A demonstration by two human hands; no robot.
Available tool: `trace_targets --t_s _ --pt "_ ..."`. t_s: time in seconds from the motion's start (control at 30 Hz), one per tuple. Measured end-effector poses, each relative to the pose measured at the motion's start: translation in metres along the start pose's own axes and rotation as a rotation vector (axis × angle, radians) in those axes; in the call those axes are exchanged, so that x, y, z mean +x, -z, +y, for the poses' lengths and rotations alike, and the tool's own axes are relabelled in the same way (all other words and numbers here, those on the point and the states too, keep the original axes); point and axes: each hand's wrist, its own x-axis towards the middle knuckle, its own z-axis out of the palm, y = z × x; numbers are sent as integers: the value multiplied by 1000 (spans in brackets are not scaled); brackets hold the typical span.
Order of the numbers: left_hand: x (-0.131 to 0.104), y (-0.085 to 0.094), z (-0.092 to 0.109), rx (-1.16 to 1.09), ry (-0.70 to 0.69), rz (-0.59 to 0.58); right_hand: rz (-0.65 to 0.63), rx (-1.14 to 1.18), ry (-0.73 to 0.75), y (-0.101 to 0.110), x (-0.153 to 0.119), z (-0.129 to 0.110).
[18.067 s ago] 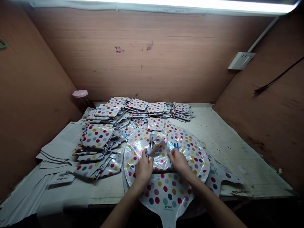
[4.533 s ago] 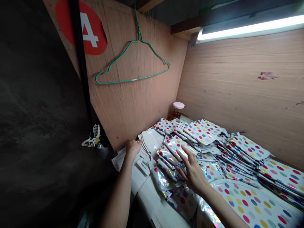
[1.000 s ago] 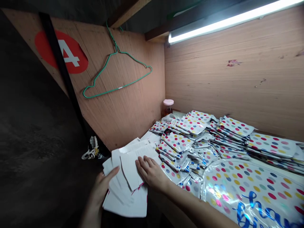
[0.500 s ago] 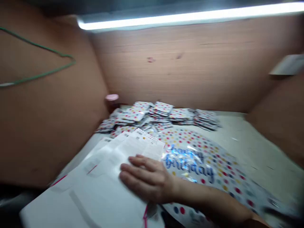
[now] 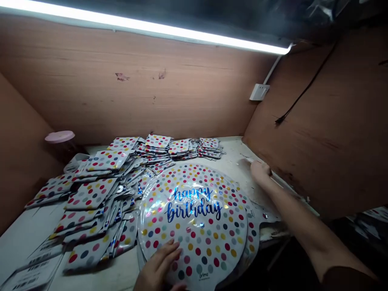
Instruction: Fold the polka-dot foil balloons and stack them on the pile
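Presently, from my remote station, I find the printed foil balloon (image 5: 194, 228) lying flat on the pale worktop (image 5: 232, 167), at its near edge, on top of at least one similar balloon (image 5: 253, 238) whose rim and tail show at the right. The left hand (image 5: 160, 264) lies over its lower left margin, fingers loosely extended, pinching nothing that I can see. The right hand (image 5: 260, 171) is well apart, at the right side of the worktop, fingers curled; blur prevents me from telling whether they pinch anything. I judge that the left fingers should press lightly and flat, since glossy film probably slides and creases readily, while the right hand works clear of the lower tail. As to condition, the balloon appears uninflated, round and white, with multicoloured dots, shiny blue "happy birthday" lettering (image 5: 194, 207) and a small "prima" mark (image 5: 204, 275) towards its neck. Reflections break up the surface; I note no tear. Stacks of folded dotted foil packets (image 5: 91, 194) stand to the left and behind.
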Motion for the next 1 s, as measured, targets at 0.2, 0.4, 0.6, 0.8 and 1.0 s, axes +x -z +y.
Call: trace_targets --t_s 0.2,0.4,0.6,0.8,1.0 --pt "17 -28 -3 110 -308 -410 -16 70 102 -45 -9 4" --pt "0 -38 6 -82 -173 -291 -240 477 1216 -80 -154 18" --pt "29 -15 20 -385 319 -361 -115 803 1383 -113 -258 21" --pt "48 -6 20 -531 534 -445 -669 1034 940 -94 -239 8" --pt "47 -16 19 -702 757 -397 -896 1048 680 -78 -232 1"
